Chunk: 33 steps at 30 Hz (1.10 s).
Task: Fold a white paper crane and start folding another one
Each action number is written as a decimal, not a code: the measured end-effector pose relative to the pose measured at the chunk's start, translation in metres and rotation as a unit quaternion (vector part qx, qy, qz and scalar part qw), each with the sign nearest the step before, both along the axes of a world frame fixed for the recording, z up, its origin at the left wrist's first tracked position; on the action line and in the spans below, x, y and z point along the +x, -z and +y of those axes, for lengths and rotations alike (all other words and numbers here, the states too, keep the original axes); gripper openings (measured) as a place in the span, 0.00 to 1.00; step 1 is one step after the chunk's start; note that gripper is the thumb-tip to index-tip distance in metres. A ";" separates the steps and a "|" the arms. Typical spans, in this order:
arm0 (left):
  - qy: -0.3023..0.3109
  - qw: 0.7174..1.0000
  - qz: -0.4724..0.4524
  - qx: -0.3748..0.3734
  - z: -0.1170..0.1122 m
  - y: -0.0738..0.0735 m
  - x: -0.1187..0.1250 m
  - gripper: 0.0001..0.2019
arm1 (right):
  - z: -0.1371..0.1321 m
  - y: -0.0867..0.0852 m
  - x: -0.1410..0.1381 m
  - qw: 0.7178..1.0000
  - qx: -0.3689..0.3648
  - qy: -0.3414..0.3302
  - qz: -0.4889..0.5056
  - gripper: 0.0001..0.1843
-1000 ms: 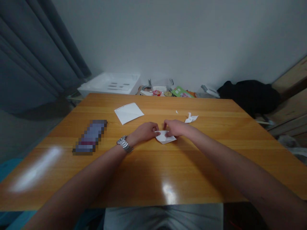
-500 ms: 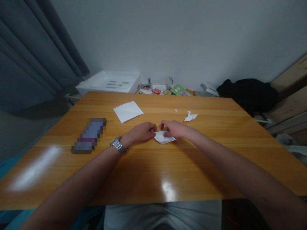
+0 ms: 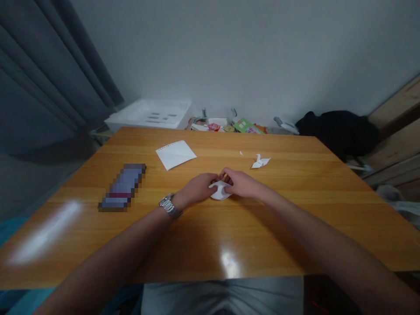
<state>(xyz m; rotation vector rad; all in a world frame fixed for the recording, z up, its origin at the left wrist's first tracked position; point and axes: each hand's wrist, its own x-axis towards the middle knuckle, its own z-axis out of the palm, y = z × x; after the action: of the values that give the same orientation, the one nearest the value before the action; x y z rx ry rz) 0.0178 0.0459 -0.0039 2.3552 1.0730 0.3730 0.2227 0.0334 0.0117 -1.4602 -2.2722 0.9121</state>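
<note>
A small folded piece of white paper (image 3: 220, 192) is held between my two hands, just over the middle of the wooden table (image 3: 183, 245). My left hand (image 3: 201, 186), below a silver wristwatch (image 3: 169, 205), pinches the paper's left side with the thumb on its near face. On the other side, my right hand (image 3: 241, 183) grips the paper's right part, its thumb pressed on the near face too. The fingertips of both hands meet at the far edge, and the paper's back is hidden behind them.
A white folded paper crane (image 3: 260, 162) stands to the right, near a tiny paper scrap (image 3: 241, 153). A sheet of notebook paper (image 3: 176, 155) lies at the back left. The blurred-out phone (image 3: 123, 187) is on the left. Behind the table are a white tray (image 3: 151, 111) and a green booklet (image 3: 246, 126).
My left hand has moved right and its thumb now lies on the paper. My right hand has shifted slightly; the paper looks bent or lifted between both hands.
</note>
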 end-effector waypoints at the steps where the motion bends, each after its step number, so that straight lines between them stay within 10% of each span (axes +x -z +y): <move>1: -0.006 1.000 -0.002 0.002 -0.001 0.000 0.000 0.15 | -0.001 0.004 0.002 0.999 -0.006 0.007 0.030 0.20; 11: -0.015 0.991 -0.124 -0.049 -0.010 -0.001 -0.001 0.09 | -0.016 0.025 0.009 0.976 0.011 0.041 0.214 0.07; 33: -0.085 0.976 -0.189 -0.067 -0.022 0.005 0.002 0.06 | -0.036 0.029 -0.004 0.969 0.060 0.071 0.227 0.09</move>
<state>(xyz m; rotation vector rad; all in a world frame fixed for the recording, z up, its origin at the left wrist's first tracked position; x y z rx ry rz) 0.0194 0.0237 -0.0092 1.9741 1.0758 0.7526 0.2191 -0.0023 -0.0176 -1.1958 -1.8309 0.9332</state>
